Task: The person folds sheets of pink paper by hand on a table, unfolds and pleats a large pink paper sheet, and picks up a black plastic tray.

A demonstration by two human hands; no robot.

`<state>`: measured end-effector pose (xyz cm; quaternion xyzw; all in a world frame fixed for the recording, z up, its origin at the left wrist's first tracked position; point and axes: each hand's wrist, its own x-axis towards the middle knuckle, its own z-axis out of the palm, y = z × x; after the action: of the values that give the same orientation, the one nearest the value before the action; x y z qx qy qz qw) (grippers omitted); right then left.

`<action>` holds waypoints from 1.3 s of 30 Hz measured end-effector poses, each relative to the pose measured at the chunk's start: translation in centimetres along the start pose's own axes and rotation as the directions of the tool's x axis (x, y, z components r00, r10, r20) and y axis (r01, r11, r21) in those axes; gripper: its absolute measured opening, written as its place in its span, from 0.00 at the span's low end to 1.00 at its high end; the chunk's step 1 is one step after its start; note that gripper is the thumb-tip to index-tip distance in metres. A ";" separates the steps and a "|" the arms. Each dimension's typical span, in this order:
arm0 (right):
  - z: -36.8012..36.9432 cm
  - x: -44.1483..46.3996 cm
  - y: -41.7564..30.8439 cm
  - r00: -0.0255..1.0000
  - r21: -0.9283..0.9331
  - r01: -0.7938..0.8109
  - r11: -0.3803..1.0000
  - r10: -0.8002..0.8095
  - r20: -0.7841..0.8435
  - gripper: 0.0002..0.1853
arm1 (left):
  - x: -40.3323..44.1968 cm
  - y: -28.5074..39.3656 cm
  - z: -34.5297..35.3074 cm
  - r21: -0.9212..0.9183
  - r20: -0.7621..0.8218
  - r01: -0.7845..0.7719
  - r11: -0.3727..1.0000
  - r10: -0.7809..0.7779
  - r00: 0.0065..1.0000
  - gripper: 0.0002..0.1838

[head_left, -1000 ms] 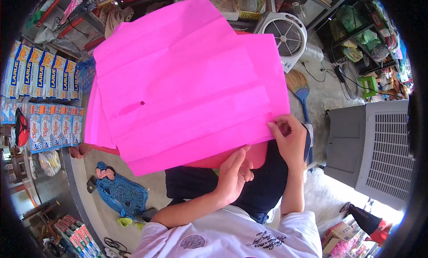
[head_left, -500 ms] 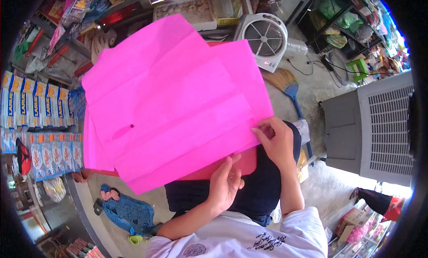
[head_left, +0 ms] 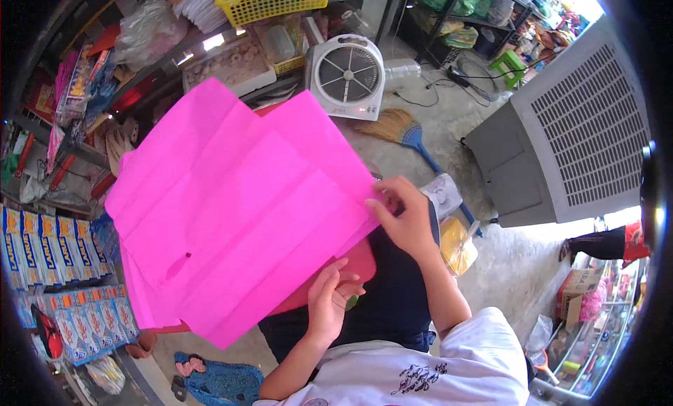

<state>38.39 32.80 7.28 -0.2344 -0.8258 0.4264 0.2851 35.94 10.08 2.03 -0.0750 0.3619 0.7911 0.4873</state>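
Observation:
Large bright pink sheets [head_left: 238, 203] lie overlapped on a red surface [head_left: 357, 267] over the person's lap. They show creases and a small dark spot at the lower left. My right hand [head_left: 406, 215] pinches the right corner of the sheets between thumb and fingers. Just below the sheets' lower edge is my left hand [head_left: 329, 301], its fingers apart and slightly curled, holding nothing, close to the red surface.
A white fan [head_left: 347, 76] and a broom [head_left: 403, 131] are ahead. A large grey air cooler [head_left: 554, 132] stands at the right. Beer cartons [head_left: 91, 322] are stacked at the left, and a blue knitted bag [head_left: 224, 381] lies on the floor.
The view has turned, so the sheets appear tilted more steeply and lower left, with the fan and cooler shifted left. My right hand keeps its pinch; my left hand stays below the edge.

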 end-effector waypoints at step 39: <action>-21.0 -18.5 8.4 0.506 0.797 0.071 0.600 0.666 -0.548 0.32 | 1.5 -5.3 12.7 0.216 0.503 0.088 0.973 -0.188 0.844 0.31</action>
<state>67.13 37.55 5.18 -0.4202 -0.2871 0.6084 0.6090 42.49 20.78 7.88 0.1610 0.2819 0.7077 0.6275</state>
